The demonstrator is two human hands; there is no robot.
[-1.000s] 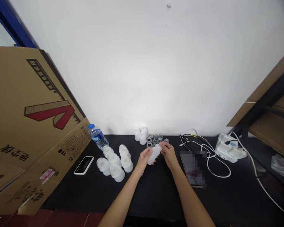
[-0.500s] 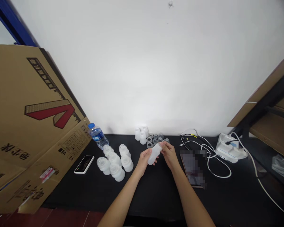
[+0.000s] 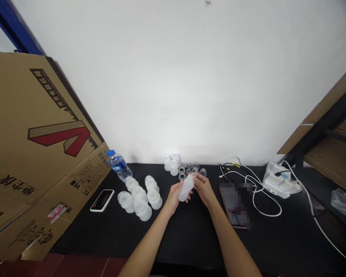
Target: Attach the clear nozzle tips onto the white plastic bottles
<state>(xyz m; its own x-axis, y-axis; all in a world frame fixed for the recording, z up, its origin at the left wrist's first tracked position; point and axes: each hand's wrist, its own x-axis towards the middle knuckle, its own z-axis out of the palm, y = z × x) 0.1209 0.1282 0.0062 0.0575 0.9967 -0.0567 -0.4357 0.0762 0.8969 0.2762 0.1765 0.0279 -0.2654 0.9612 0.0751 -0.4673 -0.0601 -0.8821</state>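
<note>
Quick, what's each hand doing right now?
Left hand: closed around a frosted plastic bottle.
Right hand: closed on that bottle's top end.

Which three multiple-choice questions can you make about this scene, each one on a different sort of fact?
1. Where is the frosted white plastic bottle?
A. Inside a drawer
B. Held between both hands
C. Under a cardboard sheet

2. What colour is the cap of the clear plastic water bottle?
A. Red
B. White
C. Blue

3. How is the flat rectangular smartphone placed?
A. Flat on the black table
B. Standing on its edge
C. Held in a hand

Answers:
1. B: the left hand and right hand both grip it.
2. C: the cap shows blue.
3. A: it lies flat, with no hand touching it.
</note>
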